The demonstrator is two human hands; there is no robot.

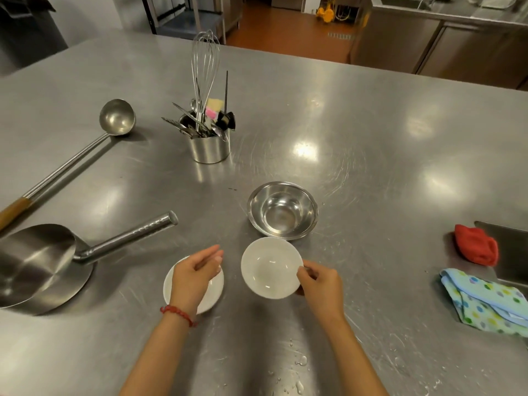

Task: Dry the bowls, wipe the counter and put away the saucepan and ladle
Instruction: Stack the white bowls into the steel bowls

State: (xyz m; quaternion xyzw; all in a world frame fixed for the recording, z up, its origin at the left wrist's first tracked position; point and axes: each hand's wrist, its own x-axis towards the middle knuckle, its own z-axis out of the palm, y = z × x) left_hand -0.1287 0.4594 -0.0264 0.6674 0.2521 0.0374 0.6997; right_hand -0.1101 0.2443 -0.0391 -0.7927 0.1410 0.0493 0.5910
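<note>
The right hand (320,287) reaches in from the lower right and pinches the near right rim of a white bowl (270,267), fingers curled over the edge; whether the bowl is lifted or still rests on the tabletop (371,155) is hard to tell. The left hand (195,274) hovers palm-down over a second white bowl (213,292), fingers loosely extended and holding nothing, hiding much of that bowl. A red bracelet (178,313) circles the left wrist. Just beyond the held bowl sits a steel bowl (283,210). The saucepan (43,267) lies at the left, cut off by the frame edge, and the ladle (117,117) beyond it, its wooden grip partly cropped. At the right edge lie a red cloth (475,245) and a dotted blue cloth (485,301), the latter partly out of view. Water drops speckle the near tabletop.
</note>
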